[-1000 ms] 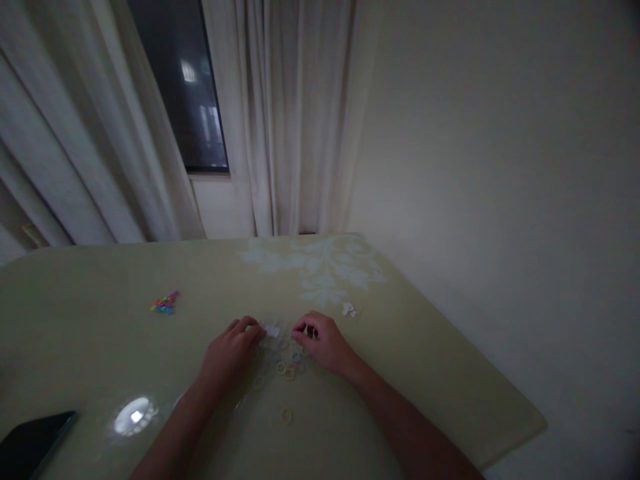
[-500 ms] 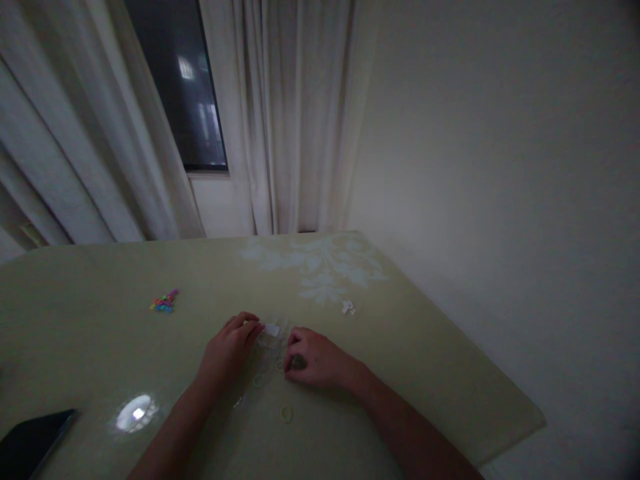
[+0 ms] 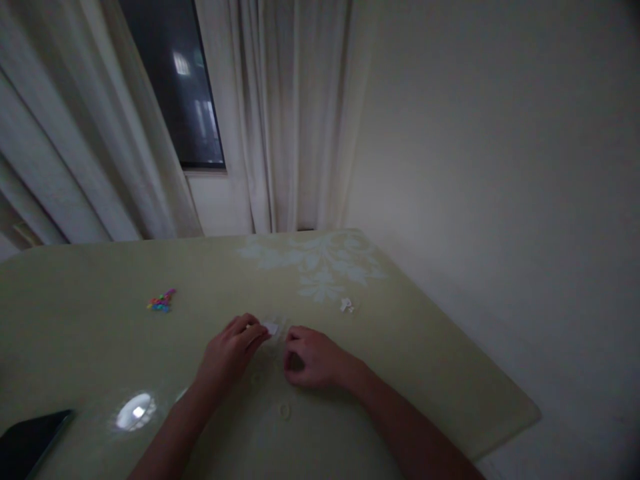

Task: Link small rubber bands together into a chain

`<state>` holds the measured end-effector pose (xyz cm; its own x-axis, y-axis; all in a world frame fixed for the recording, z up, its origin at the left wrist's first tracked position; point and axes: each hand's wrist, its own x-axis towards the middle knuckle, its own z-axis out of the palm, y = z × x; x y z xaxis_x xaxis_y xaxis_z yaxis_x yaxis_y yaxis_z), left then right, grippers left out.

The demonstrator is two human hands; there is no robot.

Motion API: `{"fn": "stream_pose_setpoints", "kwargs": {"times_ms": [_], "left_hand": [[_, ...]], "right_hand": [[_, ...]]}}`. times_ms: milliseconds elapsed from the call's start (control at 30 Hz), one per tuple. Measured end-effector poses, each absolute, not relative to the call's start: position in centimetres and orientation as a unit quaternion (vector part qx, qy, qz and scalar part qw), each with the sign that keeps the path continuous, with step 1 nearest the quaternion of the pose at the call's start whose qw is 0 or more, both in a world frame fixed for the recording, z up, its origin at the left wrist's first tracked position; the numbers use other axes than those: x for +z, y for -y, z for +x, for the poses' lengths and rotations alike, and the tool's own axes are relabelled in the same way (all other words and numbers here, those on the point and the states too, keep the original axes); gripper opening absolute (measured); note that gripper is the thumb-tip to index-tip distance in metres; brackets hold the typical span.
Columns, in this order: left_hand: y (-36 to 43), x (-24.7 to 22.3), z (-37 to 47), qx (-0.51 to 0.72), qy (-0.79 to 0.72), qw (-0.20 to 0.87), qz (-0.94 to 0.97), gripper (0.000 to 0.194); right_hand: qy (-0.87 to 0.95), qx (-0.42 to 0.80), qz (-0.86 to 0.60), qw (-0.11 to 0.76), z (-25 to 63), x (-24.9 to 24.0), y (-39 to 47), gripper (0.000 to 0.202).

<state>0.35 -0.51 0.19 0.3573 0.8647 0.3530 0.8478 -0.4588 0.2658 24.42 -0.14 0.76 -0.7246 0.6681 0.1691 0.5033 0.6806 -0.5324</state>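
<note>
Near the middle of the table (image 3: pixel 200 280), my left hand (image 3: pixel 235 343) has thumb and fingers pinched together at a small white piece (image 3: pixel 271 328) that looks like a label or paper. Around that piece lies clear plastic (image 3: pixel 281 327), blurred and hard to make out. Just to its right, my right hand (image 3: pixel 313 357) is curled, thumb meeting fingertips at the plastic's edge; anything inside the pinch is hidden. A pale ring (image 3: pixel 284 410) rests on the table below the hands. A fainter ring (image 3: pixel 257 379) lies between the forearms.
A pile of small colourful pieces (image 3: pixel 161 301) sits to the left. Several small white bits (image 3: pixel 347 305) lie to the right. A dark flat device (image 3: pixel 33 440) is at the near left, beside a bright light reflection. Curtains (image 3: pixel 295 120) and a wall (image 3: pixel 490 167) stand behind.
My left hand has shifted slightly right, further over the white piece. My right hand's thumb and fingers have drawn closer together. The view has moved a little.
</note>
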Motion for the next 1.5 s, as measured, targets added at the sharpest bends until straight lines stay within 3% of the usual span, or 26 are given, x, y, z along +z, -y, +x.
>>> {"fn": "stream_pose_setpoints", "kwargs": {"times_ms": [233,333,567,733,833,1067,1333,1500], "left_hand": [[2.9,0.6,2.6,0.072,-0.425,0.047,0.901,0.034],[2.9,0.6,2.8,0.066,-0.443,0.059,0.892,0.025],[2.1,-0.8,2.0,0.227,-0.454,0.118,0.853,0.022],[2.0,-0.9,2.1,0.376,-0.466,0.208,0.773,0.013],[2.2,-0.5,2.4,0.420,-0.452,0.271,0.739,0.019],[2.4,-0.3,3.1,0.485,-0.369,0.336,0.718,0.026],[2.6,-0.5,3.6,0.509,-0.396,0.300,0.703,0.016],[2.6,-0.1,3.6,0.527,-0.453,0.308,0.650,0.018]], "right_hand": [[0.887,0.245,-0.343,0.188,25.1,1.0,-0.4,0.014],[0.891,0.247,-0.340,0.173,24.9,1.0,-0.3,0.010],[0.899,0.228,-0.332,0.173,24.9,0.4,-0.4,0.011],[0.829,0.321,-0.357,0.285,25.0,0.4,-1.2,0.009],[0.768,0.393,-0.368,0.346,25.1,0.7,-1.6,0.003],[0.686,0.501,-0.344,0.400,24.5,0.4,-1.3,0.021],[0.670,0.523,-0.334,0.408,23.9,-0.2,-1.3,0.022],[0.705,0.388,-0.432,0.408,24.5,-0.5,-2.1,0.004]]}}
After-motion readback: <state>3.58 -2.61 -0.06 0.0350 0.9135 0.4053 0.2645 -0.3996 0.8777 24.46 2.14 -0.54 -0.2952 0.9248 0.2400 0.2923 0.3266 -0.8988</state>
